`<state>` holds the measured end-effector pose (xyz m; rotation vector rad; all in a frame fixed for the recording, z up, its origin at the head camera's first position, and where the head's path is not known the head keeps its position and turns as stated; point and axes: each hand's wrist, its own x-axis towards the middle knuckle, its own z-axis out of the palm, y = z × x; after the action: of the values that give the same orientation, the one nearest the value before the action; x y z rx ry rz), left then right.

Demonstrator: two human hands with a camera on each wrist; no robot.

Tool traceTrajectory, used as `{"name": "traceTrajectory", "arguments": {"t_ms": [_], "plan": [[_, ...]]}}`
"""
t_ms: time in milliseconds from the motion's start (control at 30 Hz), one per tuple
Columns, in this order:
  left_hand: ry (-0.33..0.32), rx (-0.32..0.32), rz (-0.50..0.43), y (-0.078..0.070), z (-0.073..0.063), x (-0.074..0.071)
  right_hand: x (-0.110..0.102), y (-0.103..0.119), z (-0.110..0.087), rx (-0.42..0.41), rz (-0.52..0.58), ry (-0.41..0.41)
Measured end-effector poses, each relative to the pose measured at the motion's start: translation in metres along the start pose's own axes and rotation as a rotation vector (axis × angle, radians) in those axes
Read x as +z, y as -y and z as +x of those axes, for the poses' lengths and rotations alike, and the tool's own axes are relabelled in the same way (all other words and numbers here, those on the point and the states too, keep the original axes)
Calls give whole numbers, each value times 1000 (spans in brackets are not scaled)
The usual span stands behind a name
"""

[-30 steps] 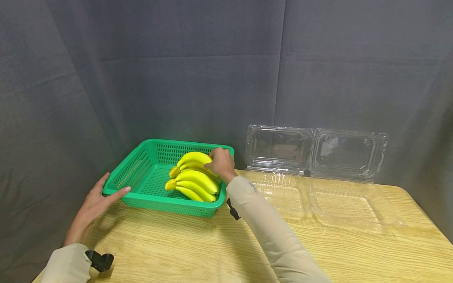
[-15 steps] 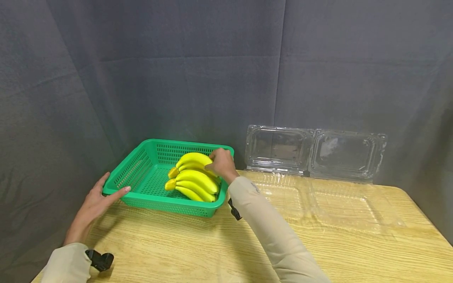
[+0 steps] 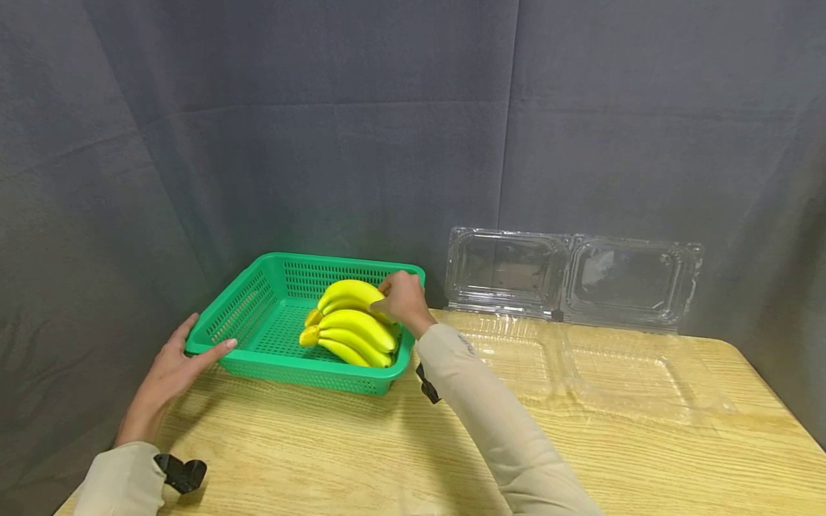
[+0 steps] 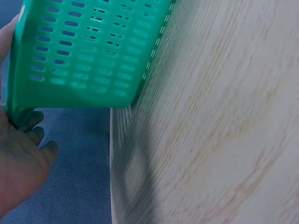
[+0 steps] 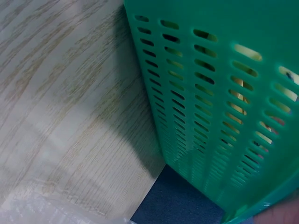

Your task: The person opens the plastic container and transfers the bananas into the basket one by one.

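Two yellow banana bunches lie side by side in the right part of a green plastic basket (image 3: 258,266), stems toward the left. Over the tips of the back banana bunch (image 3: 348,292) my right hand (image 3: 405,299) bends, pinching it between thumb and fingers. The front banana bunch (image 3: 358,337) rests just nearer to me, untouched by the hand as far as I can see. At the basket's front left corner my left hand (image 3: 169,369) grips the rim, thumb on top; its curled fingers (image 4: 36,135) show under the rim in the left wrist view.
Right of the basket, two clear plastic clamshell containers stand side by side, a left container (image 3: 510,276) and a right container (image 3: 629,287), lids raised against the grey curtain (image 3: 335,143). The wooden table (image 3: 310,451) has its right edge beside the curtain.
The back banana bunch has shifted slightly left and toward the front bunch, with my right hand on its tips. My left hand keeps its hold on the basket corner.
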<state>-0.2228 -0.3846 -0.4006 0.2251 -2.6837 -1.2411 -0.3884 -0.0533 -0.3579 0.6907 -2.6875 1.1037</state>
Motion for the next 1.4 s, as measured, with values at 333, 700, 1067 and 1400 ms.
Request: {"name": "traceTrajectory", "arguments": {"t_ms": [333, 700, 1067, 1400], "plan": [[-8, -2, -12, -1, 0, 0, -2, 2, -1, 20, 35, 37], [19, -18, -7, -3, 0, -1, -2, 1, 1, 19, 38, 71], [41, -16, -10, -5, 0, -1, -5, 1, -1, 5, 58, 70], [76, -16, 61, -6, 1, -7, -9, -1, -3, -21, 115, 63]]}}
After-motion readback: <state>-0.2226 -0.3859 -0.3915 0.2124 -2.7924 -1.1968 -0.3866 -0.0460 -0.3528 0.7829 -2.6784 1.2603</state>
